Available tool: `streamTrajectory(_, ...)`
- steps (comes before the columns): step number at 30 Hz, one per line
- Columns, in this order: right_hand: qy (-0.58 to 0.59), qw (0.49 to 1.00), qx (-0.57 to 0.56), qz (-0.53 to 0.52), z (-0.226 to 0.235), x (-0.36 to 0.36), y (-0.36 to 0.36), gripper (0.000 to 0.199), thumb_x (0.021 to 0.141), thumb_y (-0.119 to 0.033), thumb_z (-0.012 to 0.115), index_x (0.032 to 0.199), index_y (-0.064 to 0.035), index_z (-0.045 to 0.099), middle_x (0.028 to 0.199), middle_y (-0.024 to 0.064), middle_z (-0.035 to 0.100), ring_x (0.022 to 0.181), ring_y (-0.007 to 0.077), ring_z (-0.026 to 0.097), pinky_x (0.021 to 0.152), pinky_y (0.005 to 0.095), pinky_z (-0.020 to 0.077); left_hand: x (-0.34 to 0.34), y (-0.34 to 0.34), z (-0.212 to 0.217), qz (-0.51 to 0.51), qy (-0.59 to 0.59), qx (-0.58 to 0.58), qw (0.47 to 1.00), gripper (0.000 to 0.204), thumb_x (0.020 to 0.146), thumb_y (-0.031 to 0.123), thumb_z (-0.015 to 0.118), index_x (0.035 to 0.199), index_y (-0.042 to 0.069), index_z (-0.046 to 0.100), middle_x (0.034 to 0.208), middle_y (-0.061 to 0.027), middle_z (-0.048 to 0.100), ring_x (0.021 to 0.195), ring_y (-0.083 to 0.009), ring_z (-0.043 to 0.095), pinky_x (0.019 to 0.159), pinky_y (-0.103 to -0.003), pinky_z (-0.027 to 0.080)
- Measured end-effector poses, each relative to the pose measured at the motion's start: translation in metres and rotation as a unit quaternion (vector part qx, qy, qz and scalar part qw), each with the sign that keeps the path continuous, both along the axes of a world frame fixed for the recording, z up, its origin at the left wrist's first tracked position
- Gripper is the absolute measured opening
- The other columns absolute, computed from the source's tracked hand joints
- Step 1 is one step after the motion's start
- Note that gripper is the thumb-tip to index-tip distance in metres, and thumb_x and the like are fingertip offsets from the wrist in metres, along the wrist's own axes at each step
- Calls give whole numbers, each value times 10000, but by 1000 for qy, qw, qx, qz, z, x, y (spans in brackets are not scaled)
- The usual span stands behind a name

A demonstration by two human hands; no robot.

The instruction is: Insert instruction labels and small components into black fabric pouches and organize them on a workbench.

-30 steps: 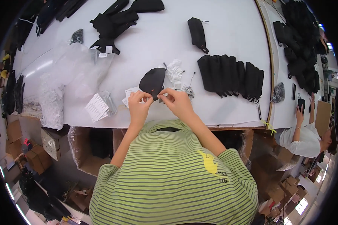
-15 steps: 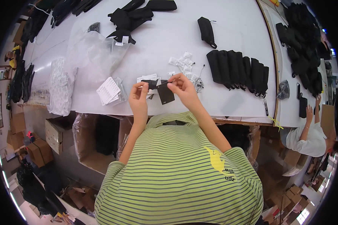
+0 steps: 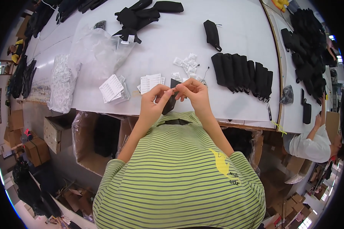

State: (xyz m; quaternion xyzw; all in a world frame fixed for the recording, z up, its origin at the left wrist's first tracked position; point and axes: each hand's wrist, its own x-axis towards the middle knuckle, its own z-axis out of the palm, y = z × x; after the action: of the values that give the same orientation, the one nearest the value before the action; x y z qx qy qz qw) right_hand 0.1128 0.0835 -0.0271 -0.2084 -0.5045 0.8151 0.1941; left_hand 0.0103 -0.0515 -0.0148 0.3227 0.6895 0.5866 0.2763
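My left hand (image 3: pixel 153 102) and my right hand (image 3: pixel 195 94) meet near the table's front edge, thumbs and forefingers pinched together at the tips. Between them is a black hang tag (image 3: pixel 175 83), one corner showing above the fingertips. A dark piece (image 3: pixel 169 108) hangs below the left fingers; whether it is part of the tag or folded cloth, I cannot tell. The exact pinch point is hidden. White printed labels (image 3: pixel 150 82) lie just beyond my left hand. Small white tags (image 3: pixel 189 65) with black strings are scattered past my right hand.
Rolled black cloth pieces (image 3: pixel 240 72) stand in a row at right, a single one (image 3: pixel 211 34) behind. White cards (image 3: pixel 112 89), a clear plastic bag (image 3: pixel 99 51) and black garments (image 3: pixel 133 19) lie at left. A co-worker (image 3: pixel 311 143) works at the right-hand table.
My hands have come together, and the left has moved right. The black hang tag, which hung flat below the right fingers, is now turned and mostly covered. More of the white labels shows.
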Motion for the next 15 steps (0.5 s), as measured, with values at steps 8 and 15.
streamTrajectory(8, -17, 1000, -3, 10, -1, -1, -2, 113, 846, -112, 671, 816, -4, 660, 751, 64, 662, 654, 133, 635, 562, 237, 481, 3, 4, 6, -11, 0, 14, 1000, 82, 881, 97, 610, 877, 17, 628, 605, 47, 543, 518, 12, 371, 465, -163, 276)
streamTrajectory(15, -30, 999, -40, 17, -1, 0, -2, 160, 858, -148, 668, 813, 4, 654, 759, 78, 661, 671, 145, 648, 588, 246, 501, 2, 6, 7, 6, 14, 12, 1000, 77, 877, 92, 610, 851, 19, 610, 571, 71, 465, 523, 12, 304, 465, -185, 189)
